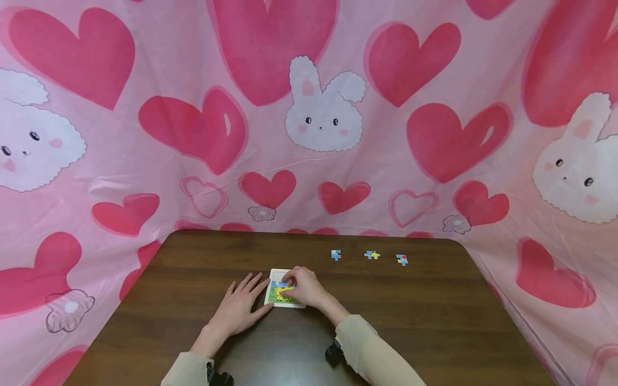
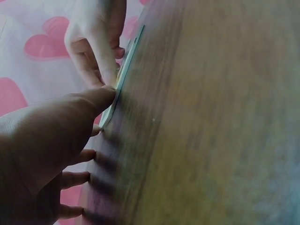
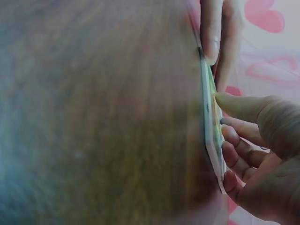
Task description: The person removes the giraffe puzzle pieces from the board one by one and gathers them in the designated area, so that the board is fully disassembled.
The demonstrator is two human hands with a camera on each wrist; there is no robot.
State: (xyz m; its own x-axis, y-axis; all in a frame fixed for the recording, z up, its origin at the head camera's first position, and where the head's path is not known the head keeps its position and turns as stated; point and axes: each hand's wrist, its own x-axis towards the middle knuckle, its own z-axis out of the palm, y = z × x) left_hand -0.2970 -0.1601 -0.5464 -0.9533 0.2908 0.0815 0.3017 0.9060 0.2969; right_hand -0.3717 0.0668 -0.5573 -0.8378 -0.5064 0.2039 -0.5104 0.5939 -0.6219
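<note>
A small jigsaw puzzle in a white frame [image 1: 275, 297] lies on the table, its lower part showing a yellow, green and blue picture. Spread out flat-fingered, my left hand [image 1: 237, 310] is at the frame's left side, its thumb tip at the near left corner. My right hand [image 1: 309, 288] is over the right part of the puzzle and hides some of it. In the right wrist view the right thumb [image 3: 241, 107] touches the picture, while the other fingers [image 3: 239, 161] bend down toward the frame's edge, apart from the thumb.
Three loose puzzle pieces lie toward the back right: a blue one [image 1: 336, 255], a blue and yellow one [image 1: 372, 255] and one with a red spot [image 1: 402, 260]. The brown wooden table [image 1: 410, 321] ends at a pink curtain [image 1: 338, 166] printed with hearts and rabbits.
</note>
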